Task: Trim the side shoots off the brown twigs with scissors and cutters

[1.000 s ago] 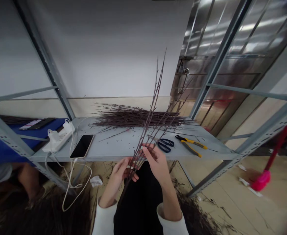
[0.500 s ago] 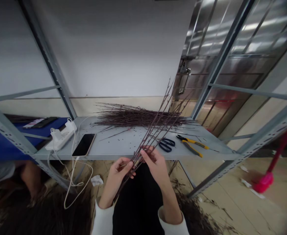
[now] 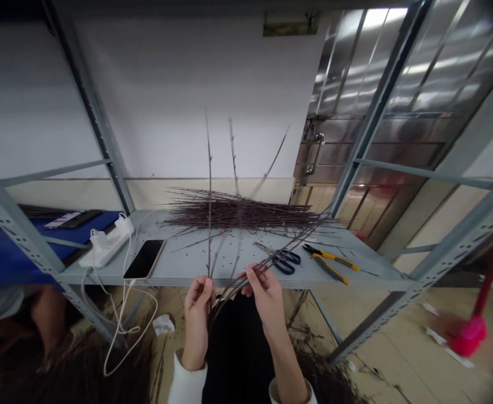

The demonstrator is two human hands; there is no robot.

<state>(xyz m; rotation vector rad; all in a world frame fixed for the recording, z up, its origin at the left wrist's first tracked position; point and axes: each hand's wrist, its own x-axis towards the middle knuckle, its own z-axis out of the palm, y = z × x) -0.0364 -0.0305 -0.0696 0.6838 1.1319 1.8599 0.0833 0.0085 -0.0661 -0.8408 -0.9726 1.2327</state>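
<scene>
Left hand point(image 3: 199, 294): thumb and fingers pinched on one upright twig point(image 3: 210, 224). Right hand point(image 3: 265, 289): closed around several slanting twigs point(image 3: 302, 235) (lower ends blurred between the hands). The twig pile point(image 3: 238, 213) lies behind, on the shelf point(image 3: 179, 264). Power strip point(image 3: 110, 248): carries two adapters point(image 3: 99, 240). Scissors point(image 3: 287, 261): partly covered by twigs. Wall print point(image 3: 291, 25): too dim to read.

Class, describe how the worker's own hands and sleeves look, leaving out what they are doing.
The left hand and right hand are bare, without gloves. Both sleeves are white and look plain where visible, ending short of the hands. Only a little of the right one shows.
</scene>
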